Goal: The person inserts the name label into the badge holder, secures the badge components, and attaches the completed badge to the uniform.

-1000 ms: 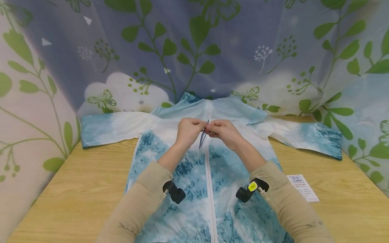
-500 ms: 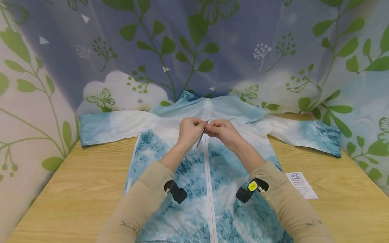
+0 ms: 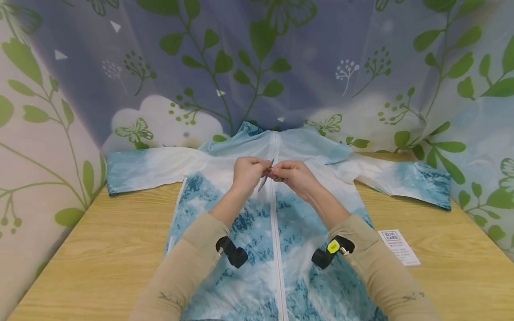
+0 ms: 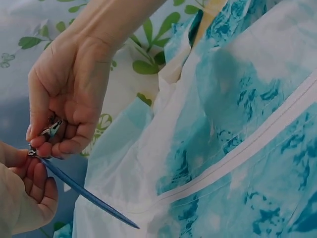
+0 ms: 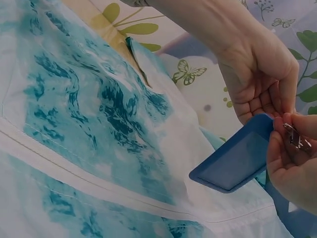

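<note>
A blue badge holder [image 5: 230,161] with a clear window hangs tilted between my two hands, seen nearly edge-on in the left wrist view. My left hand [image 3: 249,171] pinches its top end between thumb and fingers. Just across from it, my right hand [image 3: 295,176] grips the small silver metal clip [image 4: 52,129] at that same end. The fingertips of both hands nearly meet. Below them a blue and white zip-up jacket [image 3: 225,272] lies spread face up with its sleeves out to both sides.
On the wooden table [image 3: 96,249], right of the jacket, lies a white printed card [image 3: 399,248] marked ID/IC CARD, partly behind my right sleeve. A leaf-patterned curtain [image 3: 192,53] closes off the back and both sides.
My fingertips have drawn slightly apart, and metal now shows between them. The badge holder has turned and sits a little higher. The jacket and card stay where they were.
</note>
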`<state>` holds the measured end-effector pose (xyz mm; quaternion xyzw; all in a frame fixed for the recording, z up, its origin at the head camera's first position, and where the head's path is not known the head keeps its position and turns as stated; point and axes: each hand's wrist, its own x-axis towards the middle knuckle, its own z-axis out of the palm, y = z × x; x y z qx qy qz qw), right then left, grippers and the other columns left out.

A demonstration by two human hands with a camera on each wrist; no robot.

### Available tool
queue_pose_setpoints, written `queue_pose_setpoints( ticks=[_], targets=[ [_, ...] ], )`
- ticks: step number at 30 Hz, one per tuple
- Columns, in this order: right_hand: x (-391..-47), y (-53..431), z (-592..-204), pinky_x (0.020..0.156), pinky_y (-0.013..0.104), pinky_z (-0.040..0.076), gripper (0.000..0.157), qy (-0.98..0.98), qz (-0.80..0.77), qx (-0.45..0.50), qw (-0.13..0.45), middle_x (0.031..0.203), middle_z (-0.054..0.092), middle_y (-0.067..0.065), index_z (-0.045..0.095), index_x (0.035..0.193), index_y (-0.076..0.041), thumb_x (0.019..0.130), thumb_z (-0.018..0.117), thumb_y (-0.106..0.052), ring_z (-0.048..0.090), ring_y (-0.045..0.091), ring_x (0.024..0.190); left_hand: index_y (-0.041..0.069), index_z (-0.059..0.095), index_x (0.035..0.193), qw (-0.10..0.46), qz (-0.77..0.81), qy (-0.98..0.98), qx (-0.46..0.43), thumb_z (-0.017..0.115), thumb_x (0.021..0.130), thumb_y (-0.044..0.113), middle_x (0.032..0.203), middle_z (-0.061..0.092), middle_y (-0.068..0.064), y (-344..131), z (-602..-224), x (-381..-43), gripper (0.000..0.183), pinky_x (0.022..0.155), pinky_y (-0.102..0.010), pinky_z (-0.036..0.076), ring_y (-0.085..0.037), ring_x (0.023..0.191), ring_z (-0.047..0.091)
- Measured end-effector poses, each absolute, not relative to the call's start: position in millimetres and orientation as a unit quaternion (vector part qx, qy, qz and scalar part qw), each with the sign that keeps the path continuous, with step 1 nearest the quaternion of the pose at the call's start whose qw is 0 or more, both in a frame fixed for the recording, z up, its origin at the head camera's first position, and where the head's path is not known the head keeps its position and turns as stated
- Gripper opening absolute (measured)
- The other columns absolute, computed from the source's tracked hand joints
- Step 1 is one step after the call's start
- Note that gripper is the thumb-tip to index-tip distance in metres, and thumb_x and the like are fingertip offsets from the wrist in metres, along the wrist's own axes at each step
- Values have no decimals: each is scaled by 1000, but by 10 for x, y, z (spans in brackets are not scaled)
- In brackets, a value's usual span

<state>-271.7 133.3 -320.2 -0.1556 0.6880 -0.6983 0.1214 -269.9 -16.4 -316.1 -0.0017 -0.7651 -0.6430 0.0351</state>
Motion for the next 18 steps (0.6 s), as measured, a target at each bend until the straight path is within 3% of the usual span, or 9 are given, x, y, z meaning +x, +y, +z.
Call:
queue_pose_setpoints(
  ticks=[8, 14, 18],
  targets=[
    [-2722, 1349, -3192, 80, 28, 46, 22, 692, -691, -154, 144, 88, 58, 5, 62, 82, -4, 97, 46, -4, 55, 21, 88, -2, 72, 95, 25, -651, -759, 2, 61, 91, 16, 95, 66, -12, -179, -3154, -2681, 22, 76, -32, 50, -23, 84, 60],
    [-2728, 1366, -3177, 85, 36, 45, 22, 691, -692, -152, 145, 91, 58, 5, 61, 85, -5, 98, 44, -6, 56, 20, 89, -3, 71, 98, 26, -663, -748, 6, 61, 91, 17, 94, 65, -12, -190, -3150, -2694, 24, 78, -32, 50, -22, 83, 59],
    [-2728, 1373, -3174, 80, 32, 46, 20, 696, -690, -142, 138, 91, 58, 5, 62, 88, -5, 98, 45, -9, 56, 19, 87, -3, 71, 98, 30, -671, -741, 2, 61, 91, 18, 91, 65, -12, -194, -3159, -2693, 24, 78, -32, 51, -21, 80, 60]
  ],
)
